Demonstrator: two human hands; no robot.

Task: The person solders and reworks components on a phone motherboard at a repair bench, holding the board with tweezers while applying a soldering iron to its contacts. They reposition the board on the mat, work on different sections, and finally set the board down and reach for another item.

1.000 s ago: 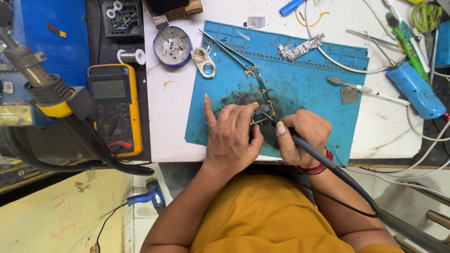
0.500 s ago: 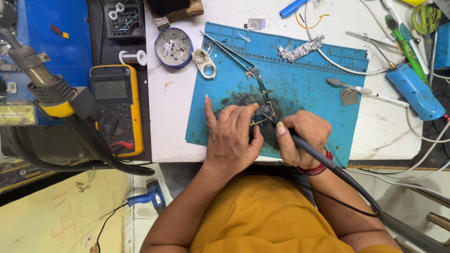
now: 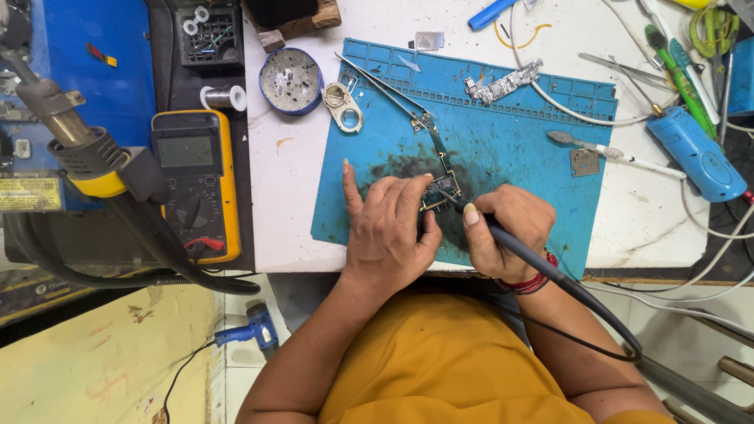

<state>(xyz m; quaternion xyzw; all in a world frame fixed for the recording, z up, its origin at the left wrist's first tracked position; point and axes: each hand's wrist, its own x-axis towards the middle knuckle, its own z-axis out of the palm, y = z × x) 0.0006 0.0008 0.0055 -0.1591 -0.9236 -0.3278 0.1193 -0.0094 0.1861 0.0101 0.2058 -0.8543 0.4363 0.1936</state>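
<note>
Our right hand's fingers (image 3: 471, 216) were closed round the dark cabled soldering iron (image 3: 542, 267), its tip down on the small dark green circuit board (image 3: 440, 191). Our left hand's fingers (image 3: 408, 200) were curled and pressed on that board's near edge, pinning it to the blue silicone repair mat (image 3: 510, 157). Against the frames half a second and a second earlier, almost nothing had shifted: both hands (image 3: 389, 232) kept the same grip and the tip sat at the same spot, which we judged to mean a joint being heated steadily. Further out, long steel tweezers (image 3: 385, 90) lay on the mat above the board, a round blue tin of flux (image 3: 290, 81) and a small magnifying loupe (image 3: 345, 110) sat on the white worktop (image 3: 279, 204), and a yellow multimeter (image 3: 196, 184) lay to the left
</note>
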